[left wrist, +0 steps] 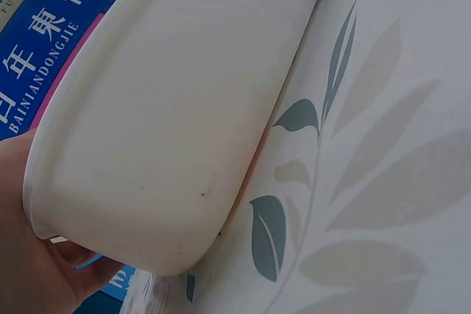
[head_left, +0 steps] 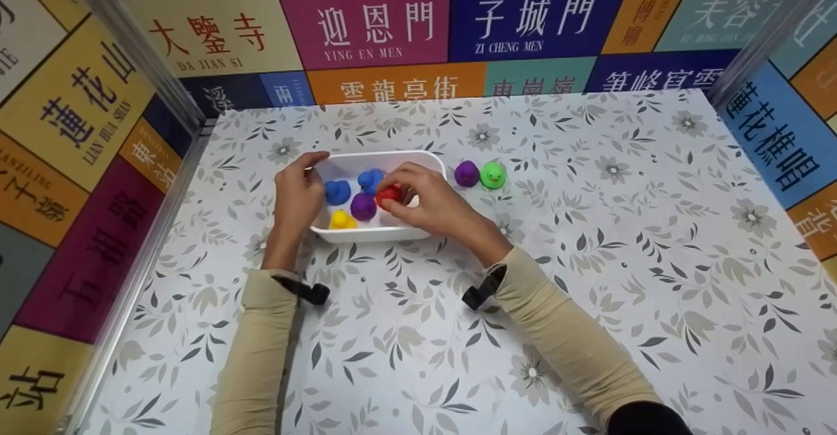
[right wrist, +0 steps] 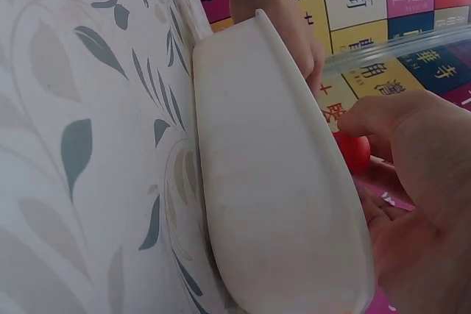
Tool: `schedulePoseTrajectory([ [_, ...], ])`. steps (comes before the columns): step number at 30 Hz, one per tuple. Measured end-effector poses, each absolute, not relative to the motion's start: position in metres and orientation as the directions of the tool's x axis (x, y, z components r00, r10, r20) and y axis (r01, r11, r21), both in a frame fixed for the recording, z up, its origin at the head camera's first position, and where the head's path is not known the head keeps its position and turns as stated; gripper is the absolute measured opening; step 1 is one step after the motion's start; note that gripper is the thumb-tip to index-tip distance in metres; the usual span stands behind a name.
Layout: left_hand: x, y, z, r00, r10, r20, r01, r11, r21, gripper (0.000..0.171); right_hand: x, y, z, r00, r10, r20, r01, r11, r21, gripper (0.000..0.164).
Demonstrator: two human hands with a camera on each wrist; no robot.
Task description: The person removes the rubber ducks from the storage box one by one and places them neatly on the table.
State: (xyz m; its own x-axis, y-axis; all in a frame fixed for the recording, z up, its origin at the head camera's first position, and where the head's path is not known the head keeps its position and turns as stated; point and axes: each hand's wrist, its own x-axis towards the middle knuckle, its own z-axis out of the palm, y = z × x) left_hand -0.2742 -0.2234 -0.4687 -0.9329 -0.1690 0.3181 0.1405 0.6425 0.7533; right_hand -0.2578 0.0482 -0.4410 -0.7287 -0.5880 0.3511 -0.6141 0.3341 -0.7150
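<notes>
A white plastic tub (head_left: 366, 234) stands on the table with several small rubber ducks inside. My left hand (head_left: 295, 193) grips the tub's left end, fingers curled over the rim. Over the tub's right half, my right hand (head_left: 431, 199) pinches a red rubber duck (head_left: 390, 194) between thumb and fingers; the red shows again in the right wrist view (right wrist: 355, 152). Left of it in the tub are a purple duck (head_left: 363, 207), two blue ducks (head_left: 337, 192) and a yellow duck (head_left: 342, 220). In the left wrist view, the tub's side wall (left wrist: 169, 108) fills much of the picture.
Just right of the tub, a purple duck (head_left: 466, 174) and a green duck (head_left: 493, 175) sit side by side on the floral-patterned table (head_left: 588, 278). Panels with large printed characters (head_left: 373, 23) rise at the back and both sides.
</notes>
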Motion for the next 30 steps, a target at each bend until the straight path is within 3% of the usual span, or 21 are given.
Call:
schedulePoseTrajectory([
  [12,-0.275,-0.223,-0.468,-0.945,-0.181,0.271,0.099,0.632,0.769,0.044,-0.257,0.065,-0.442,-0.724,-0.565,0.394,-0.641,0.342,-0.687,0.01],
  [19,-0.275,-0.223,-0.468,-0.945,-0.186,0.269,0.097,0.624,0.775,0.044,-0.255,0.077,-0.438,-0.725,-0.555,0.407,-0.644,0.34,-0.685,0.017],
  [30,-0.273,-0.223,-0.468,-0.938,-0.175,0.299,0.128,0.627,0.768,0.045,-0.252,0.107,-0.426,-0.758,-0.426,0.494,-0.64,0.341,-0.689,0.02],
])
